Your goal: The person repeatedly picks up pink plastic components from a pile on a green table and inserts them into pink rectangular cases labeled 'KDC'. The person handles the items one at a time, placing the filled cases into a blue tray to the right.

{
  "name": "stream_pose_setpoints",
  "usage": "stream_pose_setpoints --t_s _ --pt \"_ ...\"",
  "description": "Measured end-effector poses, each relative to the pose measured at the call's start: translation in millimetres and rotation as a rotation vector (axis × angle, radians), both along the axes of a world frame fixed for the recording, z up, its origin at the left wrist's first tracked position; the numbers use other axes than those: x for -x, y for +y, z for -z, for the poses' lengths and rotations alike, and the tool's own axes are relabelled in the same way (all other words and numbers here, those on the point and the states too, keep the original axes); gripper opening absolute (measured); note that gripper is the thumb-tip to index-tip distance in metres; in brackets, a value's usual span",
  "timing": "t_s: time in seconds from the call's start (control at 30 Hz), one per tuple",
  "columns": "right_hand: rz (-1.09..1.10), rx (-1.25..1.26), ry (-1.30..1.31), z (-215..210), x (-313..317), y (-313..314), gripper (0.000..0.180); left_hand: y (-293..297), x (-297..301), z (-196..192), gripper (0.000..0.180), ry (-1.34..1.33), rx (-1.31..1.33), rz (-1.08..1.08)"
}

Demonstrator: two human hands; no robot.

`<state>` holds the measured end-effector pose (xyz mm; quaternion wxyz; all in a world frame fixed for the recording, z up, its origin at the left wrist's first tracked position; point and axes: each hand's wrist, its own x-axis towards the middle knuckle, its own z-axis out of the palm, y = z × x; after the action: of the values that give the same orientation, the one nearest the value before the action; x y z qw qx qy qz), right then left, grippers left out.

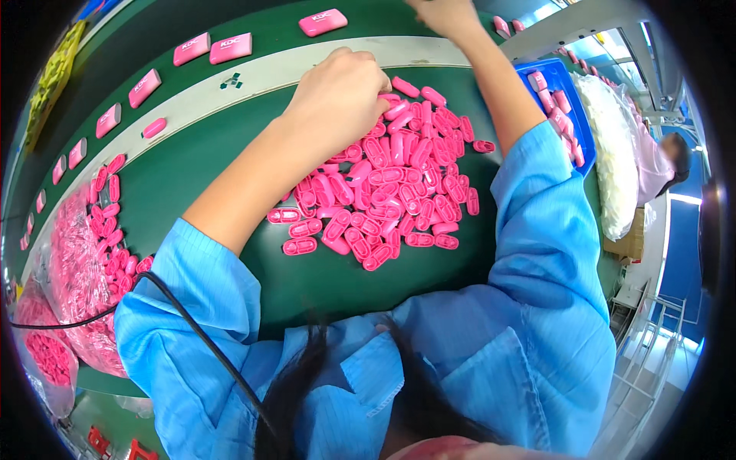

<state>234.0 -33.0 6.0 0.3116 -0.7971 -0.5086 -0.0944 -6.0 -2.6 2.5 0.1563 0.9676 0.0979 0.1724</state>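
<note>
Nearest, blue smock sleeves frame a heap of small pink oval plastic housings on the green work mat. At the heap's far left edge the left hand is curled, fingertips pinching into the pieces; what it grasps is hidden. Picking one housing from the loose rim, not the packed middle, looks the cleaner way. Beyond the heap the right hand reaches past the white rail, cropped; its grip cannot be told. Right of the heap sits a blue tray; beyond it pink cases ride the conveyor.
</note>
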Motion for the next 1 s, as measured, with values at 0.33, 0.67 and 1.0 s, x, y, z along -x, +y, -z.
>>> stream_pose_setpoints --t_s 0.33,0.67,1.0 --pt "0.164 0.285 -0.126 0 -57 -43 0.028 19 14 -9 0.035 -0.042 0.632 -0.021" --pt "-0.452 -0.05 1.08 12 82 -59 0.033 31 17 21 0.039 -0.405 1.351 -0.133" --pt "-0.459 -0.13 1.076 14 92 -63 0.029 28 23 1 0.041 -0.34 0.998 -0.217"
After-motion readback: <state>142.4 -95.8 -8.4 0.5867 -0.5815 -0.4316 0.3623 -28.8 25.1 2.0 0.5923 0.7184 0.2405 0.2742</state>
